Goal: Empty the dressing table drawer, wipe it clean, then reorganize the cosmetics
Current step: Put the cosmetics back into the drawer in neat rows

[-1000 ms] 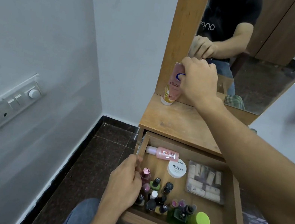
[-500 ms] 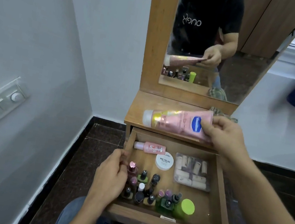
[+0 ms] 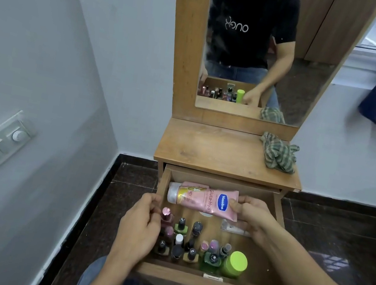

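Gripping the tube (image 3: pixel 199 198) by its flat end, the right hand (image 3: pixel 254 217) holds it sideways at the back of the open drawer (image 3: pixel 207 282). The left hand (image 3: pixel 142 224) curls at the drawer's left wall beside the polish bottles (image 3: pixel 179 241); whether it grips anything is unclear.

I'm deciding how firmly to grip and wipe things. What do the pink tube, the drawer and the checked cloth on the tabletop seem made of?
The pink tube looks like soft glossy plastic: highlights on its printed skin, flat crimped end. The drawer seems wood-look board, probably laminate: matt, even grain. The checked cloth is woven fabric, matt, crumpled in soft folds.
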Tool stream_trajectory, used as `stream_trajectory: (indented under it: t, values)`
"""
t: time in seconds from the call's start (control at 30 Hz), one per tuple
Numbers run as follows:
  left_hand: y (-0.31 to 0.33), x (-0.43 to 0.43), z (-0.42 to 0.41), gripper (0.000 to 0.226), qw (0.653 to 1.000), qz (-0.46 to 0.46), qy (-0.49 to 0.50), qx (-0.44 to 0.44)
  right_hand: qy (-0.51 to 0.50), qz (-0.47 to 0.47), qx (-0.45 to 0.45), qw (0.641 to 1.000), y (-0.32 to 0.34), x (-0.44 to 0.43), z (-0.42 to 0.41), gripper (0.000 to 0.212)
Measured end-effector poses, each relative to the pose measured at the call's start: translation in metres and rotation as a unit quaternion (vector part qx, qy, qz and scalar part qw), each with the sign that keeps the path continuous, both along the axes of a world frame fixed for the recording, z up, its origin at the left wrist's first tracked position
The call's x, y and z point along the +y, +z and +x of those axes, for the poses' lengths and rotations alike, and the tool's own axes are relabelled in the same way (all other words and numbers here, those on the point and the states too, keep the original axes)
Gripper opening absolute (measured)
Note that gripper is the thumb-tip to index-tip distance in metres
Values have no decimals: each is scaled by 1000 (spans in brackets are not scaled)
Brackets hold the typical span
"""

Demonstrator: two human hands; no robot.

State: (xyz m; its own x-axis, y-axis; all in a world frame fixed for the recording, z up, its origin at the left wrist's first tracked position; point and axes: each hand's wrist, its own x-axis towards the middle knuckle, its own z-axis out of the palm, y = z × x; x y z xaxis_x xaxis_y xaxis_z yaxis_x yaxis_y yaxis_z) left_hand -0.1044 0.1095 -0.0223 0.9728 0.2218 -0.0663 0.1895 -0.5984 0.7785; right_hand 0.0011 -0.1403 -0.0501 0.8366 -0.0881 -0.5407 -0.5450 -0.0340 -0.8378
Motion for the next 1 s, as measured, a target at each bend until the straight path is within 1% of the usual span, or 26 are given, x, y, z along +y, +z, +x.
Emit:
stream_trajectory:
  t: [0.1, 0.23, 0.4, 0.6, 0.8, 1.0]
  values:
    - [0, 0, 0, 33, 1000, 2, -3, 6, -1, 34, 25, 999, -7, 2, 2, 4]
    - [1, 0, 0, 33, 1000, 1, -6, 9, 11, 41, 35, 999, -15, 4, 6, 7]
    - [2, -1, 0, 33, 1000, 2, -9, 8, 6, 48, 24, 999, -19, 2, 6, 13]
    - [3, -1, -1, 34, 1000, 4, -11, 5, 49, -29, -7, 998, -24, -2, 6, 21]
    - [2, 0, -1, 32, 1000, 3, -14, 5, 76, -109, -55, 990, -20, -1, 6, 23]
    - [0, 0, -1, 31, 1000, 1, -15, -1, 109, -134, -70, 982, -16, -1, 1, 27]
